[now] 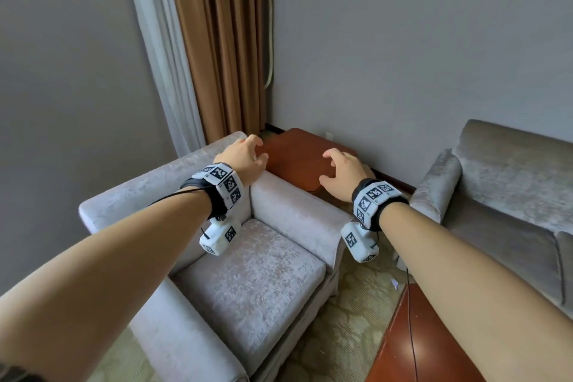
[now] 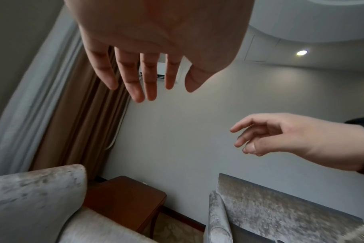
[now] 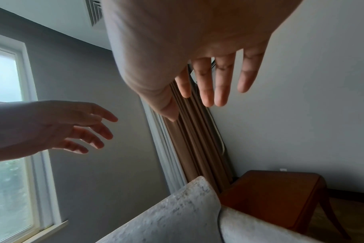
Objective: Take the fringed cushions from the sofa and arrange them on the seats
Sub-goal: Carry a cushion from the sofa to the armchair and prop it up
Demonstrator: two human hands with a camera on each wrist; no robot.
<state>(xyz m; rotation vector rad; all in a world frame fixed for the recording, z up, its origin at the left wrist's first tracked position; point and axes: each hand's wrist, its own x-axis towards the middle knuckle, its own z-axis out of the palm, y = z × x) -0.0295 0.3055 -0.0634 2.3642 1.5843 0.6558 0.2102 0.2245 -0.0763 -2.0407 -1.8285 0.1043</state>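
No fringed cushion shows in any view. Both arms reach forward over a pale grey armchair (image 1: pixel 248 270) whose seat is bare. My left hand (image 1: pixel 245 158) hovers above the armchair's back corner with fingers spread and relaxed, holding nothing; in the left wrist view its fingers (image 2: pixel 135 78) hang straight. My right hand (image 1: pixel 341 170) floats over the brown side table (image 1: pixel 297 158), fingers loosely spread and empty, its fingers (image 3: pixel 214 82) straight in the right wrist view. A darker grey sofa (image 1: pixel 508 195) stands at the right with a rolled arm (image 1: pixel 437 183).
The brown side table fills the corner between armchair and sofa. Brown and white curtains (image 1: pixel 217 40) hang behind the armchair. A glossy wooden table edge (image 1: pixel 428 335) with a black cable lies at the lower right. Patterned carpet (image 1: pixel 347 335) covers the floor. A window (image 3: pixel 8 131) is at the left.
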